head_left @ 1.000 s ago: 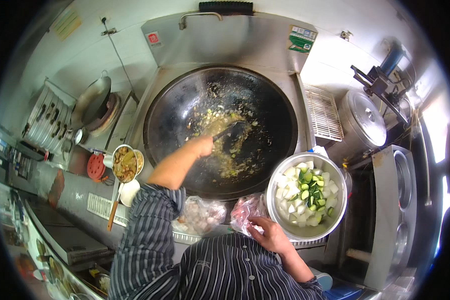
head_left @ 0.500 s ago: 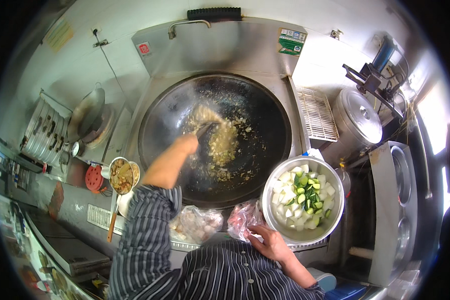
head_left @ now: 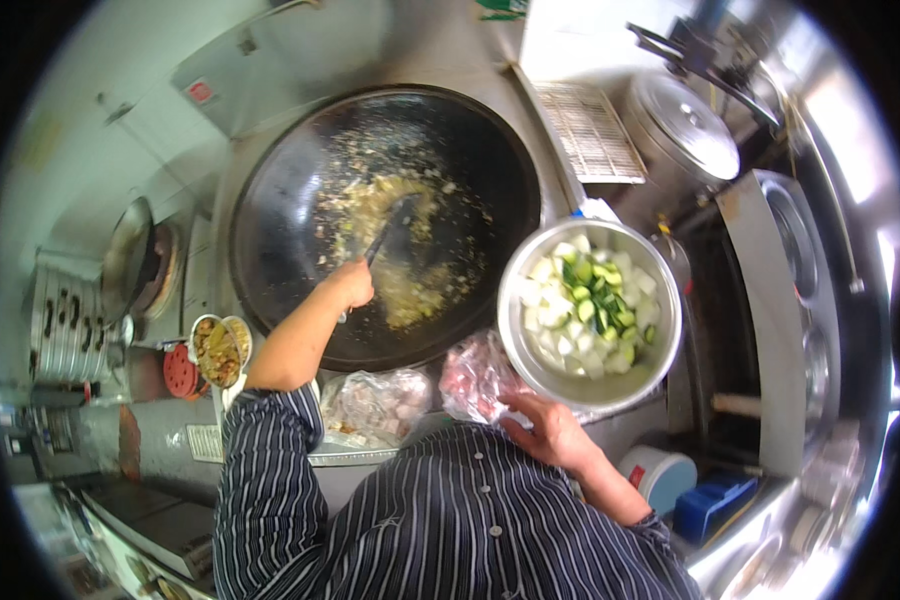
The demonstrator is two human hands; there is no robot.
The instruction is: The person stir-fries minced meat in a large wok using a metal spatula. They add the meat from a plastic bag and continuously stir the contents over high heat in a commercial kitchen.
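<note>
My left hand (head_left: 350,285) is closed round the handle of a wok spatula (head_left: 378,242). Its dark head lies among chopped, pale yellow-green bits of food (head_left: 410,300) in a big black wok (head_left: 270,235). My right hand (head_left: 550,430) holds nothing, its fingers loosely bent and apart. The fingertips are beside a clear plastic bag of pinkish food (head_left: 475,378); whether they touch it I cannot tell. Just beyond that hand stands a large steel bowl (head_left: 674,330) with white chunks and green cut vegetable pieces (head_left: 598,295).
Another clear bag of pale food (head_left: 380,400) lies at the wok's near edge. On the left are ladles of fried bits (head_left: 220,350) and a red perforated holder (head_left: 179,370). A wire rack (head_left: 590,130) and lidded steel pot (head_left: 685,125) stand at the far right.
The view has shifted, so the wok and bowl sit higher and further left. The spatula has swept through the food, which is spread differently. My right hand stays by the bag.
</note>
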